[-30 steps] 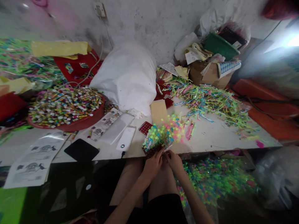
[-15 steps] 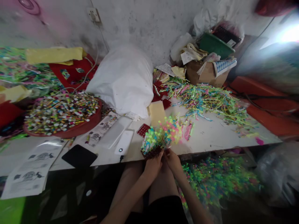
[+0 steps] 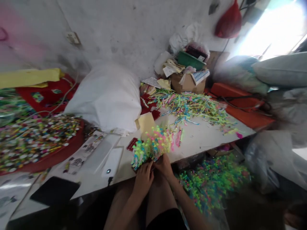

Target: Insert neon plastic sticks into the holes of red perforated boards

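My left hand [image 3: 144, 177] rests at the table's front edge, its fingers closed over the near side of a dark red perforated holder [image 3: 135, 166]. Only a sliver of this holder shows. A bunch of neon green, blue and pink plastic pieces [image 3: 157, 142] stands up from it, just beyond my fingers. Close on the right, my right hand [image 3: 164, 166] has its fingers bent and pinched together near my left fingertips; whatever they grip is hidden. Loose pink pieces [image 3: 178, 137] lie on the table beside the bunch.
A long pile of colourful sticks [image 3: 192, 103] covers the table's back right. A red tub [image 3: 80, 135] of small coloured sticks, a white sack [image 3: 107, 95], a white power bank [image 3: 112, 161] and a black pad [image 3: 55, 190] are left. More neon pieces [image 3: 213, 182] lie below the table.
My view has swung to the right, so the table and everything on it sit further left. Both hands stay at the holder; my left fingers now lie further over it, covering more.
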`<move>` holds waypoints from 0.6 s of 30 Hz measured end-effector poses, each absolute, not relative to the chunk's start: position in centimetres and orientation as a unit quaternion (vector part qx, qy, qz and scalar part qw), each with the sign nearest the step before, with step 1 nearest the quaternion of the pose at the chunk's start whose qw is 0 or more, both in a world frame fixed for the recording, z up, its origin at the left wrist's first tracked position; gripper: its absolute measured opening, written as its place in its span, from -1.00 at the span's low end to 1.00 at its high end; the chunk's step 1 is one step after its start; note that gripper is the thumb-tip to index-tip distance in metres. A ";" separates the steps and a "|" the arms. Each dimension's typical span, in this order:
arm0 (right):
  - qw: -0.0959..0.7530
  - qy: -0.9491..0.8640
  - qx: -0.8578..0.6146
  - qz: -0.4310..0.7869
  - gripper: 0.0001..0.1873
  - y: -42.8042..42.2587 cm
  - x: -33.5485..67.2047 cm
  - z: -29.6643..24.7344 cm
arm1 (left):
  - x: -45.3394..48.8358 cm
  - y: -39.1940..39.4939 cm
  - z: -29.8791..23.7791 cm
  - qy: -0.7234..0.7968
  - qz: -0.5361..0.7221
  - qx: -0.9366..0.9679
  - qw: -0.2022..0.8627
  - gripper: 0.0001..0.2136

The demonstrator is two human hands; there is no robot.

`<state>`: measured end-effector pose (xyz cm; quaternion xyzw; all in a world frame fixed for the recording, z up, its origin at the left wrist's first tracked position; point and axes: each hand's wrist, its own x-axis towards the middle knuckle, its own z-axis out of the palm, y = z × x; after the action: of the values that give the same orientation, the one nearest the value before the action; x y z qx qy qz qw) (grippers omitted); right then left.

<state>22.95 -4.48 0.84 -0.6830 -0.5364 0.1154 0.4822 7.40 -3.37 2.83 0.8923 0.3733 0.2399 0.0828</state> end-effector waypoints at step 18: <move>0.483 -0.457 -0.741 0.097 -0.36 -19.3 29.3 -1.0 | 4.1 -1.1 -2.1 0.338 0.235 0.911 -0.012 -0.58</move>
<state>29.27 -19.26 -1.02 -0.7406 -0.4568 0.0972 0.4832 4.05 -1.12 -2.10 0.9113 0.3379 0.2349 -0.0123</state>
